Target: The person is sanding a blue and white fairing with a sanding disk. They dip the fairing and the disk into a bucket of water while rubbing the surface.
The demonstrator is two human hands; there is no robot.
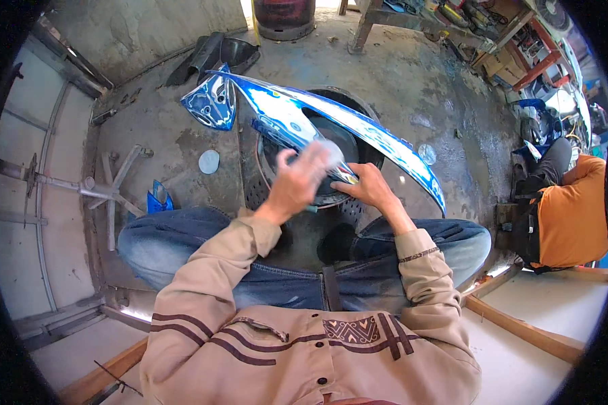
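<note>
A glossy blue-and-white fairing panel (277, 108), apparently from a motorcycle, stretches over a round dark tub (378, 111) in front of my crossed legs. My left hand (294, 181), partly smeared by motion, is closed on a pale round pad (332, 154) against the panel's narrow near arm. The right hand (373, 187) grips the near tip of that same arm, thumb on top and fingers curled beneath. Another blue patterned piece (211, 101) spreads out at the panel's far left end; whether it is joined cannot be told. The tub's inside is mostly hidden by the panel.
Pale discs lie on the floor left (209, 161) and right (427, 154) of the tub. A metal stand (115, 182) and a small blue piece (159, 198) are to the left. Black parts (216, 57) lie farther back. A person in orange (573, 212) sits at right.
</note>
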